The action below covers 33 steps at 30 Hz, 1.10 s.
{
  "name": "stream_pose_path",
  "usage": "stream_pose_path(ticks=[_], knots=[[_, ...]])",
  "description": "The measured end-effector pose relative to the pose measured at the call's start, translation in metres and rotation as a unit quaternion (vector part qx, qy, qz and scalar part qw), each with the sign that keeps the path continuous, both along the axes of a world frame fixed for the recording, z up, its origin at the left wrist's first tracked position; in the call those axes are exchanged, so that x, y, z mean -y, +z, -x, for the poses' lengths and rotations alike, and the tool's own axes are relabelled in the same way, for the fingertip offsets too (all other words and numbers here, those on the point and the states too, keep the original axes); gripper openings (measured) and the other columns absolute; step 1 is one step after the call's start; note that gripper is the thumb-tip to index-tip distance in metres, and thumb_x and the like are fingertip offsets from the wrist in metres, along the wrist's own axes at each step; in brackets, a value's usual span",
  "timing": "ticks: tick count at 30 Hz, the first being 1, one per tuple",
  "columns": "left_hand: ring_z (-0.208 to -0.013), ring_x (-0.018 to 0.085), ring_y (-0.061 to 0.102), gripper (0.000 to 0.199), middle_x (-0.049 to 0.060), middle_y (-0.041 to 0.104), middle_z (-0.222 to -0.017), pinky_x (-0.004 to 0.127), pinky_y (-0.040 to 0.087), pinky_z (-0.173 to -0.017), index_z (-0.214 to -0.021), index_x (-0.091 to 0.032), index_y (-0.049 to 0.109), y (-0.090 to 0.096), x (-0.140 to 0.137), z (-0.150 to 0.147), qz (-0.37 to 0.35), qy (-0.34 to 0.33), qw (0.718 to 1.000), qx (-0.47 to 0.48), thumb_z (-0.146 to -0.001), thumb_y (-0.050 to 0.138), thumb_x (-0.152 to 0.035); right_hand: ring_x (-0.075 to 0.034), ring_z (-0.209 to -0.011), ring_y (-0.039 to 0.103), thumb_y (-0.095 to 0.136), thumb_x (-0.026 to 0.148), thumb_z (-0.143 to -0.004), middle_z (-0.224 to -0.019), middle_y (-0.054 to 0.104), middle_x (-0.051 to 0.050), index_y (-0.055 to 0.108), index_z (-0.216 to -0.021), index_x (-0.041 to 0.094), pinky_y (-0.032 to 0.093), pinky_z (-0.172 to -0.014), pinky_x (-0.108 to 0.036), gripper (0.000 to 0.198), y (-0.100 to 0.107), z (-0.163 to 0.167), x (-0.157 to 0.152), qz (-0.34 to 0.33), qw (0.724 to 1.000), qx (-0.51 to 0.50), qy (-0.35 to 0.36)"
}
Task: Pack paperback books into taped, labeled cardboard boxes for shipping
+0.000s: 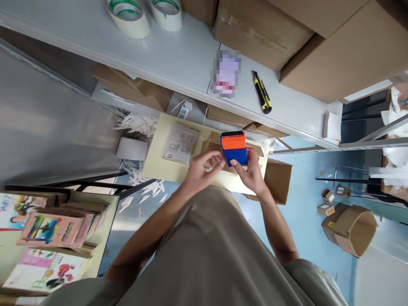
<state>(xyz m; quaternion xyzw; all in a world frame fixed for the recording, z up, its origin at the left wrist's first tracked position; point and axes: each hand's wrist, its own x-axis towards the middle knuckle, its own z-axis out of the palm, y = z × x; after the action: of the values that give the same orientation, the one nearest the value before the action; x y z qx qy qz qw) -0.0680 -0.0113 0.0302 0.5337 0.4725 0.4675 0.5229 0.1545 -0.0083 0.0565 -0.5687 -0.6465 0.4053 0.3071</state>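
Note:
My right hand grips a small blue-and-orange block, its thumb across the blue lower part. The orange upper part ends in a black, toothed-looking edge; its exact kind I cannot make out. Just left of the block is my left hand, fingers loosely curled and apart, with nothing visible in them. Both hands are above a pale yellow board. On that board lies a clear plastic packet with printed paper, left of my hands. Brown cardboard shows partly behind the block.
On the grey shelf ahead are two tape rolls, a blurred purple packet and a yellow-black box cutter. Large cartons stand right. Books are stacked at left. Open boxes and paper scraps lie on the floor.

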Motion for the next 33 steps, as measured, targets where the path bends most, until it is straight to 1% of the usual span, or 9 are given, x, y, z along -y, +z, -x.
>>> stream_pose_path(ticks=[2, 5, 8, 11, 16, 20, 27, 30, 33], knots=[[-0.095, 0.025, 0.080, 0.044, 0.008, 0.084, -0.104, 0.035, 0.065, -0.078, -0.116, -0.022, 0.084, -0.004, -0.015, 0.023, 0.057, -0.002, 0.996, 0.063, -0.107, 0.070, -0.063, -0.029, -0.103, 0.074, 0.071, 0.081, -0.105, -0.121, 0.076, -0.009, 0.057, -0.131, 0.031, 0.067, -0.090, -0.046, 0.058, 0.005, 0.000, 0.000, 0.023, 0.999, 0.009, 0.034], [-0.090, 0.025, 0.081, 0.054, 0.010, 0.084, -0.103, 0.034, 0.062, -0.070, -0.112, -0.020, 0.087, -0.009, -0.040, 0.051, 0.113, -0.048, 0.985, 0.124, -0.106, 0.068, -0.070, -0.028, -0.098, 0.074, 0.074, 0.077, -0.105, -0.118, 0.078, -0.008, 0.060, -0.129, 0.029, 0.067, -0.084, -0.043, 0.055, 0.020, 0.000, -0.002, 0.062, 0.994, 0.022, 0.092], [-0.089, 0.026, 0.081, 0.054, 0.009, 0.084, -0.101, 0.037, 0.065, -0.074, -0.109, -0.020, 0.089, -0.011, -0.054, 0.063, 0.136, -0.103, 0.976, 0.137, -0.096, 0.084, -0.072, -0.027, -0.096, 0.074, 0.076, 0.074, -0.106, -0.115, 0.078, -0.007, 0.063, -0.129, 0.029, 0.067, -0.083, -0.042, 0.053, 0.035, 0.000, -0.006, 0.080, 0.986, 0.052, 0.139], [-0.095, 0.028, 0.082, 0.057, 0.008, 0.084, -0.097, 0.041, 0.069, -0.081, -0.106, -0.022, 0.089, -0.012, -0.055, 0.064, 0.133, -0.113, 0.974, 0.145, -0.090, 0.091, -0.076, -0.028, -0.096, 0.075, 0.077, 0.074, -0.105, -0.114, 0.079, -0.007, 0.065, -0.129, 0.028, 0.067, -0.083, -0.044, 0.053, 0.045, 0.001, -0.011, 0.094, 0.978, 0.091, 0.162], [-0.098, 0.027, 0.081, 0.056, 0.007, 0.082, -0.092, 0.040, 0.068, -0.086, -0.099, -0.022, 0.087, -0.012, -0.051, 0.064, 0.128, -0.093, 0.974, 0.161, -0.088, 0.092, -0.076, -0.028, -0.090, 0.073, 0.075, 0.077, -0.104, -0.108, 0.079, -0.006, 0.066, -0.128, 0.028, 0.064, -0.077, -0.044, 0.055, 0.057, 0.004, -0.018, 0.136, 0.967, 0.123, 0.176], [-0.099, 0.027, 0.080, 0.053, 0.008, 0.084, -0.095, 0.039, 0.066, -0.090, -0.094, -0.021, 0.085, -0.014, -0.051, 0.064, 0.162, -0.073, 0.970, 0.168, -0.081, 0.098, -0.071, -0.028, -0.089, 0.073, 0.073, 0.081, -0.102, -0.106, 0.079, -0.007, 0.066, -0.129, 0.026, 0.061, -0.075, -0.042, 0.062, 0.066, 0.011, -0.024, 0.169, 0.957, 0.152, 0.182], [-0.089, 0.023, 0.076, 0.046, 0.005, 0.081, -0.088, 0.033, 0.061, -0.079, -0.083, -0.020, 0.078, -0.034, -0.030, 0.040, 0.219, 0.021, 0.953, 0.208, -0.071, 0.099, -0.060, -0.025, -0.082, 0.071, 0.065, 0.092, -0.100, -0.099, 0.079, -0.009, 0.070, -0.122, 0.022, 0.052, -0.065, -0.035, 0.074, 0.082, 0.025, -0.044, 0.249, 0.921, 0.241, 0.181], [-0.079, 0.018, 0.070, 0.043, 0.004, 0.080, -0.085, 0.029, 0.055, -0.071, -0.082, -0.021, 0.078, -0.039, -0.018, 0.030, 0.234, 0.047, 0.944, 0.226, -0.074, 0.095, -0.059, -0.024, -0.081, 0.073, 0.067, 0.092, -0.099, -0.098, 0.080, -0.009, 0.072, -0.118, 0.022, 0.050, -0.065, -0.034, 0.073, 0.106, 0.026, -0.057, 0.292, 0.890, 0.285, 0.205], [-0.063, 0.012, 0.056, 0.042, 0.002, 0.074, -0.077, 0.026, 0.042, -0.058, -0.083, -0.021, 0.077, -0.051, -0.020, 0.036, 0.240, 0.098, 0.936, 0.238, -0.075, 0.096, -0.059, -0.022, -0.076, 0.072, 0.069, 0.091, -0.097, -0.091, 0.080, -0.007, 0.074, -0.109, 0.022, 0.051, -0.063, -0.034, 0.070, 0.144, 0.018, -0.072, 0.344, 0.858, 0.302, 0.231]])
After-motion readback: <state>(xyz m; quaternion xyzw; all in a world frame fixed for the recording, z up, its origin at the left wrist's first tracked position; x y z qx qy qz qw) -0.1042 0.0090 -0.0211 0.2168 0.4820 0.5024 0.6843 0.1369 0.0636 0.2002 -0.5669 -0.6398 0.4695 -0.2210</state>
